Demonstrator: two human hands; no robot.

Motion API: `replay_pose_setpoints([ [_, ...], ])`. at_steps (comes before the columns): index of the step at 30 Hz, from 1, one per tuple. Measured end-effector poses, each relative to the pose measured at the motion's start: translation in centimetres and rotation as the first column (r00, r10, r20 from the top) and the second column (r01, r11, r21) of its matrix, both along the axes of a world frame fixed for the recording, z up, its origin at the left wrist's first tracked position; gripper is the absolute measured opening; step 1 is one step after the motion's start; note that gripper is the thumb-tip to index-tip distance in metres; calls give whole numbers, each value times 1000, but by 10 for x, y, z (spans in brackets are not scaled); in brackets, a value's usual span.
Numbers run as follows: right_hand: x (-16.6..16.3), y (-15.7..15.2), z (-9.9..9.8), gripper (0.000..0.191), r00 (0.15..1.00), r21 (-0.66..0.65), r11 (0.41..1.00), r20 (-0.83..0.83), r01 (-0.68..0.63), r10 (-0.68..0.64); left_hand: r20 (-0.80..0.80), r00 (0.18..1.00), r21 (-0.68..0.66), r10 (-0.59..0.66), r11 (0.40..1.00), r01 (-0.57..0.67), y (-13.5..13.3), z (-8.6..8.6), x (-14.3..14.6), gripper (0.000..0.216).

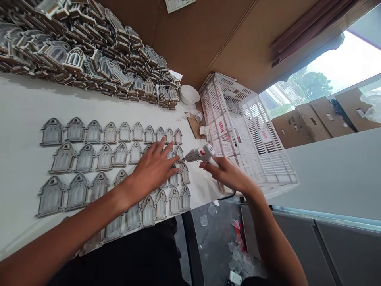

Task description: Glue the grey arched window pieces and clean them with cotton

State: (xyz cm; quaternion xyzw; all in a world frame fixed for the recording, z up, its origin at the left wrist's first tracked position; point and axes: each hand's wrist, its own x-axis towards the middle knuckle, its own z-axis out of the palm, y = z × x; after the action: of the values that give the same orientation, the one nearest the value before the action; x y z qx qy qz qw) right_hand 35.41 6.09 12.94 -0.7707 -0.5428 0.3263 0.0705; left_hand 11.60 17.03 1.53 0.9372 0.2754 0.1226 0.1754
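Note:
Several rows of small arched window-shaped frames (99, 186) with clear panes lie flat on the white table (18, 147). My left hand (156, 163) spreads its fingers over the right part of these rows, hiding some of the pieces; nothing shows in its grasp. In my right hand (228, 172) is a white hot glue gun (198, 153), held by its handle. The gun's nozzle points left and meets the edge of an arched frame (179, 153) in the second row, close to my left fingertips.
A high pile of similar frames (98, 55) fills the table's back left. Beside it stand a white bowl (189, 95) and a white plastic crate (220, 127). Cardboard boxes (312, 119) line the window side. Scraps of clear plastic (238, 256) litter the floor.

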Motion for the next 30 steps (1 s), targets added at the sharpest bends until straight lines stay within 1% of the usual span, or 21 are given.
replay_pose_setpoints([
  [3,-12,0,7,42,983,5,997,167,-82,80,-20,1000,22,-6,1000,6,0,0,0,39],
  [6,-26,-3,14,40,925,-31,990,353,-134,137,-21,1000,36,-2,999,3,-1,2,1,39],
  [8,-32,-5,19,35,902,-41,988,402,-152,155,-33,999,31,-1,1000,2,0,4,1,39],
  [10,-33,-8,22,34,911,-15,992,394,-122,118,-57,998,15,-6,1000,7,1,8,1,39],
  [13,-26,-9,18,42,948,71,997,317,-1,-21,-73,997,-25,-27,999,25,3,14,-1,40],
  [14,-22,-9,14,45,965,96,995,256,39,-62,-68,997,-37,-35,999,33,3,15,-3,40],
  [16,-15,-8,0,49,991,123,986,63,110,-118,-60,997,-49,-41,998,38,2,15,-9,41],
  [17,-12,-7,-9,50,988,124,981,-53,148,-142,-60,998,-49,-36,998,33,2,14,-12,43],
  [19,-9,-5,-27,52,950,106,970,-250,220,-188,-67,998,-38,-14,999,11,0,12,-20,50],
  [21,-10,-2,-42,54,909,92,960,-358,264,-216,-83,996,-25,15,1000,-17,-1,10,-26,55],
  [23,-13,0,-52,53,885,96,958,-417,270,-207,-107,994,-20,35,999,-37,-2,9,-30,56],
  [25,-17,1,-56,52,867,92,961,-461,260,-191,-122,992,-24,44,999,-47,-1,9,-32,55],
  [30,-20,4,-60,55,876,74,968,-445,240,-184,-112,992,-22,52,998,-55,-1,6,-34,55],
])
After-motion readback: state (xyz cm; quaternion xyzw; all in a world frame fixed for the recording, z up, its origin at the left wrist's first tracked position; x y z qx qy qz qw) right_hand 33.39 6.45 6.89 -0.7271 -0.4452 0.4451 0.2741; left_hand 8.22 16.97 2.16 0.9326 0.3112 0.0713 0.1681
